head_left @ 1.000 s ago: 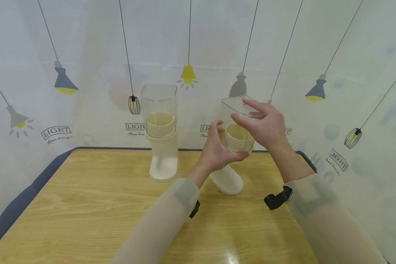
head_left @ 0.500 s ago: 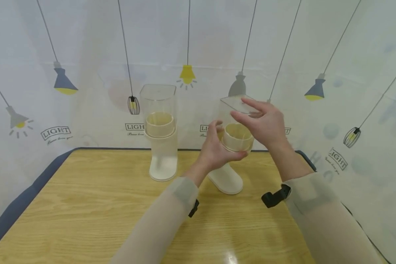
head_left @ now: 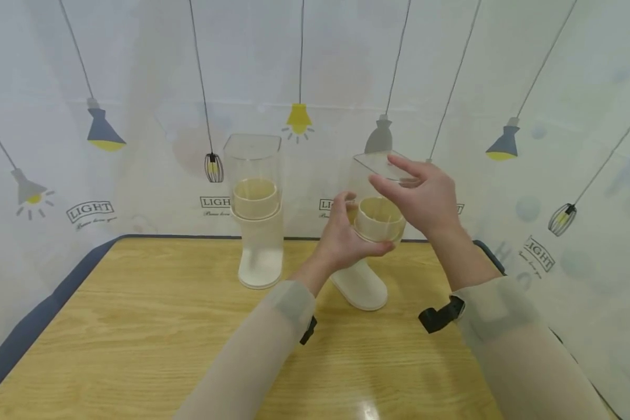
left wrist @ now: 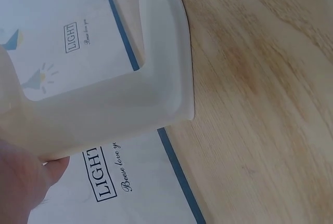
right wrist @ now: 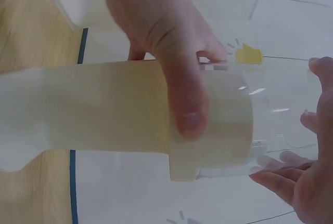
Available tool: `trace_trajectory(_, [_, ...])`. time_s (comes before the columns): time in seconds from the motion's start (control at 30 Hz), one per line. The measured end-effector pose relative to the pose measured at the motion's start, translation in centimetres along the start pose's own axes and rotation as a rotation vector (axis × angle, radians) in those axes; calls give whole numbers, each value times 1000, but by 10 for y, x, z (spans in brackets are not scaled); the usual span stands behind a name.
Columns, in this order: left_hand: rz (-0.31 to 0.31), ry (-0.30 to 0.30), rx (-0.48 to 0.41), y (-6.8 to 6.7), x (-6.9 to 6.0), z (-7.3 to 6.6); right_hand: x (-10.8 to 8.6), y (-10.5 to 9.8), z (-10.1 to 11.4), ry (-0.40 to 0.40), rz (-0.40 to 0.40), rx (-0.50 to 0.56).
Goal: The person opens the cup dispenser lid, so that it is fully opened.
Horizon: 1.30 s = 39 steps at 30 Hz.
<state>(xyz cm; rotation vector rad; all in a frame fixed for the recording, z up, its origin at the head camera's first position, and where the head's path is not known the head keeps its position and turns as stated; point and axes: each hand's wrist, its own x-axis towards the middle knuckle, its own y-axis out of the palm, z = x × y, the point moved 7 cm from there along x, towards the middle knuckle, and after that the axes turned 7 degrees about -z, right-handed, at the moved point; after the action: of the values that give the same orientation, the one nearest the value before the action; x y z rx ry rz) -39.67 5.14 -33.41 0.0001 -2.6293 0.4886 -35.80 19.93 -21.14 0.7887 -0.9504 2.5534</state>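
Observation:
A white stand [head_left: 362,286] with a flat rounded foot rises to a round collar, with a clear container [head_left: 374,164] on top of it. My left hand [head_left: 341,238] grips the stand at the collar, thumb across the front, as the right wrist view shows with the thumb [right wrist: 190,109]. My right hand [head_left: 429,195] holds the clear container near its upper end, thumb and fingers spread round the wall. In the left wrist view the stand's column [left wrist: 114,107] is seen from the side, its foot on the table.
A second, similar white stand with a clear top [head_left: 259,233] stands upright to the left. The wooden table [head_left: 163,326] has a dark blue edge. Behind it hangs a pale wall cloth [head_left: 163,146] printed with lamps.

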Motion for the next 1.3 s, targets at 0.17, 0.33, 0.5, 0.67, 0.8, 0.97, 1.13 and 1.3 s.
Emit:
trace_trajectory(0.17, [18,2,-8,2,0,-3,-1,-4,2,-31,-23,-35])
trace_trajectory(0.33, [15,0,3,0,-1,-3,-1,-4,3,-18,-12,-28])
trace_trajectory(0.5, [17,10,12,-1,-1,-3,-2,-6,6,-33,1,-36])
trace_trajectory(0.67, [19,10,2,-1,1,-2,-1,-6,3,30,25,-2])
trace_trajectory(0.8, [34,-4,4,-1,0,0,-5,-5,10,-72,30,-85])
trace_trajectory(0.97, [27,13,-2,-2,0,0,0,-8,10,-90,14,-109])
trace_trajectory(1.13, [28,21,1,-2,0,1,0,-8,8,-45,25,-101])
trace_trajectory(1.3, [31,31,1,-3,2,0,-4,-12,31,-221,-22,-200])
